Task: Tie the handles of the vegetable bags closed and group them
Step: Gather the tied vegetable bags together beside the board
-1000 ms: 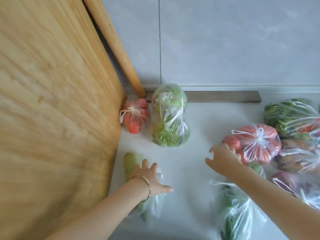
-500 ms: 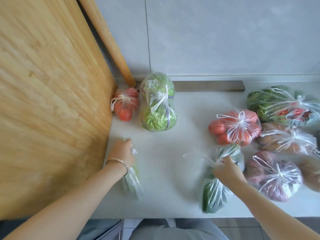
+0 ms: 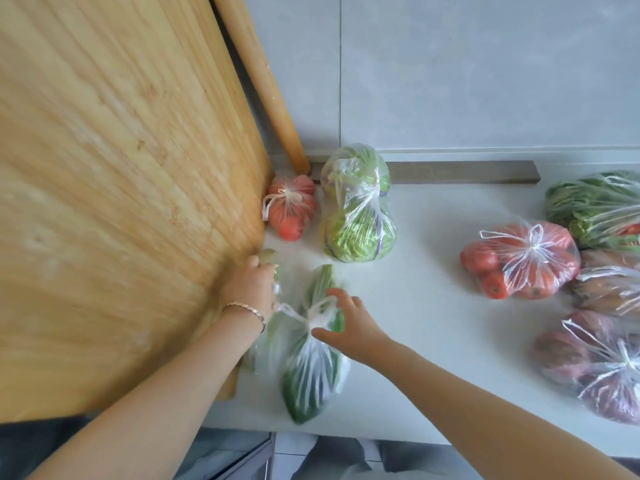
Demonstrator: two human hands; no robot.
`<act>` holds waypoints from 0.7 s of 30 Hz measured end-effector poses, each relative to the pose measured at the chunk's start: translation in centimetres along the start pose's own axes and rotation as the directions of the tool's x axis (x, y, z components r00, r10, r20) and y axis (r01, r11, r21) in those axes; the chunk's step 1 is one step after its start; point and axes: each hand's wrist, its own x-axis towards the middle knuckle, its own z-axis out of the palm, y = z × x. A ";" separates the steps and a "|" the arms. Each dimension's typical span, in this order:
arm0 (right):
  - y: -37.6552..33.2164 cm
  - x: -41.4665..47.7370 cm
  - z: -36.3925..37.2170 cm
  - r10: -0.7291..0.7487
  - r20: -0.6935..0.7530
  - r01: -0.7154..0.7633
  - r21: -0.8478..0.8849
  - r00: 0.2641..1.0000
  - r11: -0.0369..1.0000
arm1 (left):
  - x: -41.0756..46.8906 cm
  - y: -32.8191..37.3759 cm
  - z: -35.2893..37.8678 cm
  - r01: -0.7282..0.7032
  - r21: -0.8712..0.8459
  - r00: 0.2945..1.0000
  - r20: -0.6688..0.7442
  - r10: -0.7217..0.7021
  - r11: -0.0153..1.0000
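Fingers of the left hand [image 3: 249,289] are curled into the plastic of a pale-vegetable bag [image 3: 268,256], hard against a leaning wooden cutting board [image 3: 121,202]; the grip itself is blurred. Right hand [image 3: 353,327]: fingers spread apart, clamped on nothing.

Surface: white countertop [image 3: 433,323] below a grey tiled wall [image 3: 485,81], with a rolling pin [image 3: 266,84] propped in the corner. A small tomato bag [image 3: 291,209] and a cabbage bag [image 3: 356,209] stand at the back, and further tied bags [image 3: 526,261] are grouped at right.

The green-vegetable bag [image 3: 304,382] lies front to back, its far tip leaning slightly right. Its knot [image 3: 317,317] sits between the right thumb and forefinger, just right of the left hand.
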 end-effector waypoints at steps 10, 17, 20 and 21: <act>0.8 4.1 3.0 0.501 0.130 -0.488 0.528 0.855 0.695 | 1.5 -0.4 0.4 0.158 -0.049 0.984 0.092 -0.153 0.986; -1.4 5.8 0.9 0.339 0.129 -0.361 0.427 0.932 0.829 | 2.7 0.7 0.1 0.272 -0.251 0.962 0.101 -0.254 0.929; -0.1 4.6 -2.4 0.258 0.058 -0.264 0.159 0.964 0.951 | 2.8 3.8 -0.4 0.086 -0.227 0.989 -0.101 -0.111 0.970; 0.4 4.0 -3.8 0.207 -0.031 -0.202 0.112 0.978 0.973 | 3.0 4.9 -0.4 0.005 -0.216 0.991 -0.130 -0.034 0.976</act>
